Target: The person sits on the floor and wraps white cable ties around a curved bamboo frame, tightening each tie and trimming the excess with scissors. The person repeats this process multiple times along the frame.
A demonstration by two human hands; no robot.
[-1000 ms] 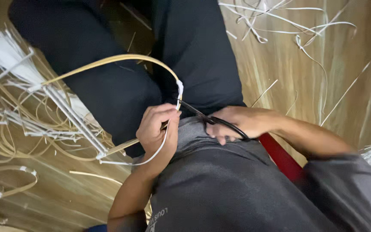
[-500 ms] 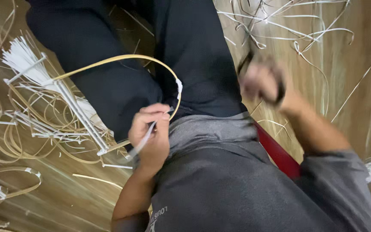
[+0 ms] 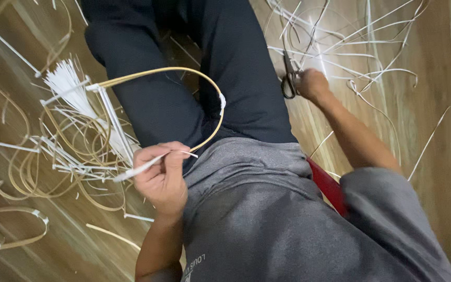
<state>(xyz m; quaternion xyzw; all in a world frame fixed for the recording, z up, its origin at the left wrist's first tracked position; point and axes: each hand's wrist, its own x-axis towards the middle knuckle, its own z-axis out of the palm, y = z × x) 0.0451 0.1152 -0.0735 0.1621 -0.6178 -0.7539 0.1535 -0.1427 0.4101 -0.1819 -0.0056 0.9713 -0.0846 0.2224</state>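
Observation:
My left hand [image 3: 162, 176] pinches a thin white strip [image 3: 138, 168] together with one end of a bent yellow cane loop [image 3: 184, 71]. The loop arches over my dark trouser leg, and a white binding [image 3: 222, 102] is wrapped on its right side. My right hand [image 3: 311, 85] is stretched out to the floor on the right and closed on a pair of dark scissors [image 3: 289, 78], whose blades point away from me.
Finished cane loops and white strips [image 3: 69, 151] lie piled on the wooden floor at left. Loose pale offcuts [image 3: 361, 47] are scattered on the floor at upper right. A red object [image 3: 328, 186] shows under my right arm.
My right hand has left my lap, swung out to the right with the scissors, and now rests low by the floor. The left hand keeps its hold on the loop.

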